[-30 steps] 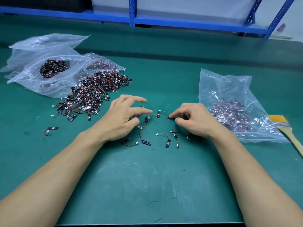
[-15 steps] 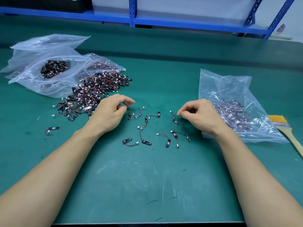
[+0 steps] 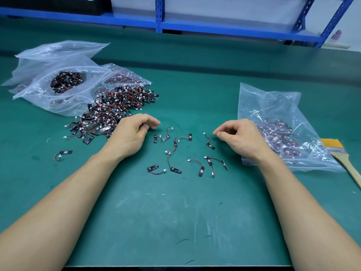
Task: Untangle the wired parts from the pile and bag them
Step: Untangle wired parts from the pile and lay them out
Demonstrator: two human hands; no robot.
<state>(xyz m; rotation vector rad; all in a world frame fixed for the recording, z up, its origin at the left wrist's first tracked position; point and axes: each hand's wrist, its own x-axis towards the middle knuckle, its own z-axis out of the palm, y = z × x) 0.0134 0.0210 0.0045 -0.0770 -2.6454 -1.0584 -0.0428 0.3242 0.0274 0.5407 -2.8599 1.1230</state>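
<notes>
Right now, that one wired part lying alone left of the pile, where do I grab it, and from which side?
Probably pinch the lone part by its black strip, across the long edges, coming down from above with the left hand. The strip lies flat on the mat, while the thin wire curls off its left end and would flex.

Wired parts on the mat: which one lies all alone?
The lone part far left; the other loose ones cluster between the left hand and right hand.
</notes>
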